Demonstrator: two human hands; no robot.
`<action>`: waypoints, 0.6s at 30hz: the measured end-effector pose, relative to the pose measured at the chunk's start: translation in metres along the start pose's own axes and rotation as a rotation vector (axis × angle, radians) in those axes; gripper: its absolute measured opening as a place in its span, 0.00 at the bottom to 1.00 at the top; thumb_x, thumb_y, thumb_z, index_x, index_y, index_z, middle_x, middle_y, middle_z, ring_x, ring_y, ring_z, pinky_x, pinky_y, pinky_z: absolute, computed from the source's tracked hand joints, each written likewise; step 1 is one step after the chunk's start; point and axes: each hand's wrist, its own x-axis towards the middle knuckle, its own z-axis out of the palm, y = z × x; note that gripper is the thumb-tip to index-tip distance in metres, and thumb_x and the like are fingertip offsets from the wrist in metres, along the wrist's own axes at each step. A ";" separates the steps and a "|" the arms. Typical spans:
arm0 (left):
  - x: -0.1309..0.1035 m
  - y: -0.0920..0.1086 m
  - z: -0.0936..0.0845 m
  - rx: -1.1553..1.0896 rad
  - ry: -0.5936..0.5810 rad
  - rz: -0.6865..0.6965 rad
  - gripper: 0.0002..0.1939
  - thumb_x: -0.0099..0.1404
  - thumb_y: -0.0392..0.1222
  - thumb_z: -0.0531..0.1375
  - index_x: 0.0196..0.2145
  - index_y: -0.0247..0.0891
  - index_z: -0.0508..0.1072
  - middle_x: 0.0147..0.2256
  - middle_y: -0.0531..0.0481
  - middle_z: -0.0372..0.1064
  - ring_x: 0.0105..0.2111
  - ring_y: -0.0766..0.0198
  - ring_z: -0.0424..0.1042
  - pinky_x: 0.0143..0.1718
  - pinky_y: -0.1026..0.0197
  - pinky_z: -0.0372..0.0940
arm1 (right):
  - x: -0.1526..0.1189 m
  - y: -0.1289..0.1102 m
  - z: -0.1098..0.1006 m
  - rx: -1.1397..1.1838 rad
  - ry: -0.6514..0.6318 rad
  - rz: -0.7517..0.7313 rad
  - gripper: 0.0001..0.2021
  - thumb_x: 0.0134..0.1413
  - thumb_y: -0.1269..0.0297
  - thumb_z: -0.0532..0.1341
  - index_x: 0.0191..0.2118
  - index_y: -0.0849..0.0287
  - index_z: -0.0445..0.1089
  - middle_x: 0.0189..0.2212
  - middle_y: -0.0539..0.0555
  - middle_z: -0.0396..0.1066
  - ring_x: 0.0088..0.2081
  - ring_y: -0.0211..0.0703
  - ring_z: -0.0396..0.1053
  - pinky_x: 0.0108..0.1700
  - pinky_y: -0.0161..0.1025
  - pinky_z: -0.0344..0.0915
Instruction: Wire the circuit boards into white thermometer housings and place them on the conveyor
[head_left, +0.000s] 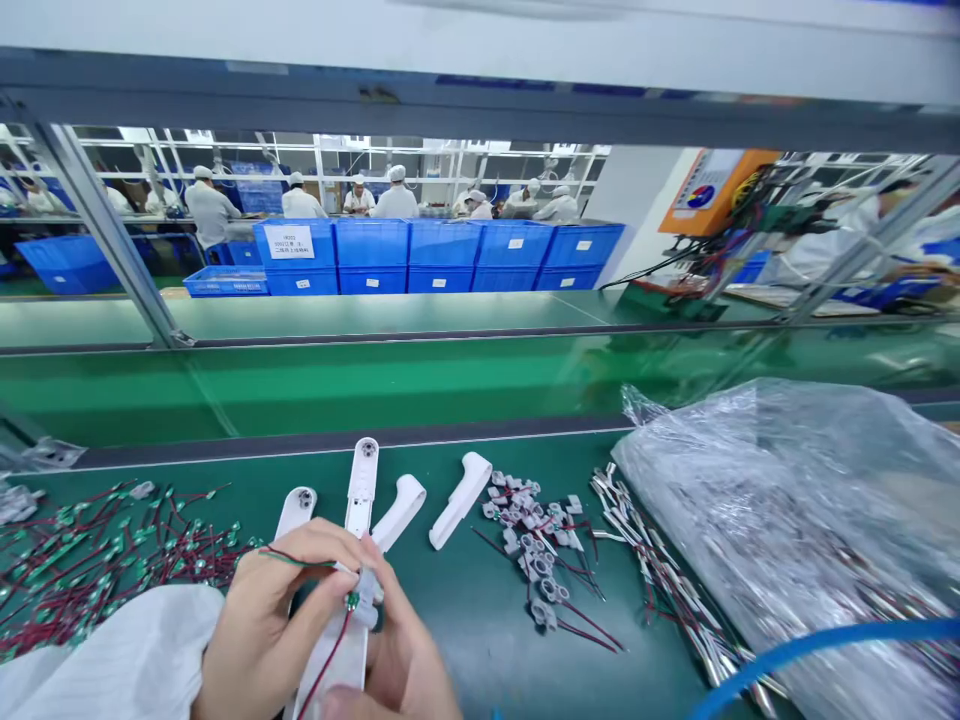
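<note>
My left hand (274,610) is closed in a pinch at a small green circuit board (352,601), from which a dark red wire (330,660) runs down. A green and a red wire cross the back of this hand's fingers. Facing it, my right hand (409,640) grips a small grey plastic holder (366,598), which the board touches. Whether the board is seated in the holder I cannot tell. Behind and below them lies a long white plastic housing (334,655), partly hidden by my hands. Just beyond my fingers are another white housing (362,490) and a curved white shell (400,512).
Wired green boards (172,545) are heaped at left. To the right lie a white shell (461,500), grey holders with wires (536,550), metal-ended wired parts (660,580) and a plastic bag (787,510). A blue hose (832,640) crosses the front right. Blue bins and co-workers are beyond.
</note>
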 end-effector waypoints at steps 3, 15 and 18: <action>0.001 0.007 -0.013 0.107 -0.019 0.099 0.13 0.57 0.26 0.50 0.33 0.43 0.66 0.29 0.55 0.69 0.32 0.68 0.67 0.33 0.67 0.65 | -0.009 0.001 0.010 -0.047 0.053 -0.084 0.46 0.21 0.65 0.69 0.53 0.55 0.48 0.48 0.58 0.60 0.37 0.49 0.69 0.32 0.40 0.66; -0.008 0.022 -0.020 0.564 -0.112 0.460 0.08 0.62 0.32 0.50 0.30 0.36 0.68 0.27 0.51 0.72 0.29 0.64 0.64 0.30 0.60 0.60 | -0.028 -0.011 0.012 -0.546 0.113 -0.165 0.39 0.28 0.74 0.63 0.52 0.46 0.52 0.53 0.51 0.43 0.47 0.48 0.59 0.25 0.30 0.65; -0.008 0.023 -0.019 0.660 -0.082 0.537 0.11 0.64 0.33 0.48 0.29 0.35 0.68 0.26 0.52 0.72 0.28 0.64 0.64 0.31 0.58 0.58 | -0.031 -0.014 0.014 -0.553 0.091 -0.164 0.42 0.25 0.72 0.66 0.52 0.47 0.50 0.54 0.51 0.40 0.49 0.49 0.55 0.28 0.32 0.67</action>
